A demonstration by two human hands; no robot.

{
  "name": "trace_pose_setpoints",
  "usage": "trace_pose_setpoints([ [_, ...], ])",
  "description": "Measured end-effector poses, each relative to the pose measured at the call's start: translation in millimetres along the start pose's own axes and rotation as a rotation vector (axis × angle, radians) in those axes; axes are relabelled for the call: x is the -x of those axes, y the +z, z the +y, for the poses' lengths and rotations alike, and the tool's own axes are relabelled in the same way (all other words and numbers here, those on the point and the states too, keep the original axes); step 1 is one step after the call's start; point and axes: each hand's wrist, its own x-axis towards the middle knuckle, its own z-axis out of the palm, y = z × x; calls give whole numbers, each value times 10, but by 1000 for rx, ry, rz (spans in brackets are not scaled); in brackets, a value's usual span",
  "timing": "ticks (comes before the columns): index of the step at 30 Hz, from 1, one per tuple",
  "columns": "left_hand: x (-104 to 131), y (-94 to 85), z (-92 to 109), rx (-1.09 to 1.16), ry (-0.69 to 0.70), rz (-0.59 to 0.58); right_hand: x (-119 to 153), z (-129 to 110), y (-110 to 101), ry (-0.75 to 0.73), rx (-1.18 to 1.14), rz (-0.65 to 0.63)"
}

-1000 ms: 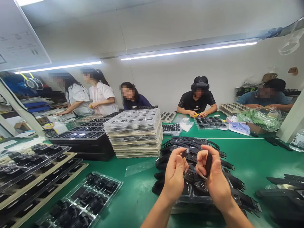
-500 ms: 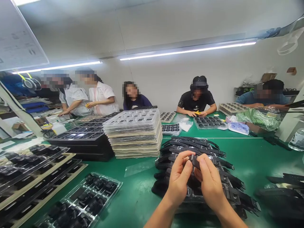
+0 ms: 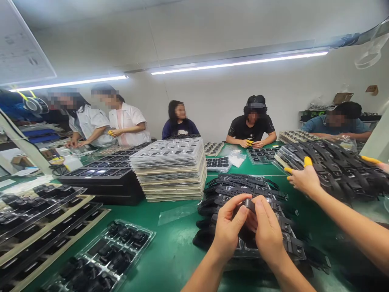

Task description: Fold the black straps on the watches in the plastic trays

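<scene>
Fingertips of my left hand (image 3: 228, 230) and my right hand (image 3: 270, 229) are closed together on a small black watch (image 3: 249, 204). Most of the watch is hidden by the fingers. Both hands are above a stack of clear trays bearing black watches with straps (image 3: 237, 189), whose ends stick out on both sides. At lower left, a clear plastic tray (image 3: 138, 261) holds several black watches with curled straps.
From the right, a co-worker's hand (image 3: 305, 178) with yellow finger covers grips another stack of strapped watches (image 3: 337, 166). A tall pile of trays (image 3: 170, 178) stands at centre, beside a black box (image 3: 100, 184). More loaded trays (image 3: 45, 227) are on the left. Several people sit or stand behind.
A co-worker's arms have come in from the right with a stack of watch trays. My hands stay nearly in place, and the watch has turned slightly between my fingers.
</scene>
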Motion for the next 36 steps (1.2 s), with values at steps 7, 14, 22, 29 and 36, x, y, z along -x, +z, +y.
trace_pose_setpoints([
  [7, -8, -17, 65, -8, 56, -84, -28, 36, -66, -112, 114, -38],
  [14, -34, 13, 81, -134, 53, -105, -32, 4, -48, 4, 99, 46],
  [22, 10, 66, 55, -150, 136, -5, 26, -82, -2, -176, 222, -12],
  [29, -22, -64, 215, -16, -106, -260, -69, -368, -161, 118, 104, -361],
  [36, -7, -76, 123, 41, -282, -253, -182, -576, -279, -66, 359, -285],
])
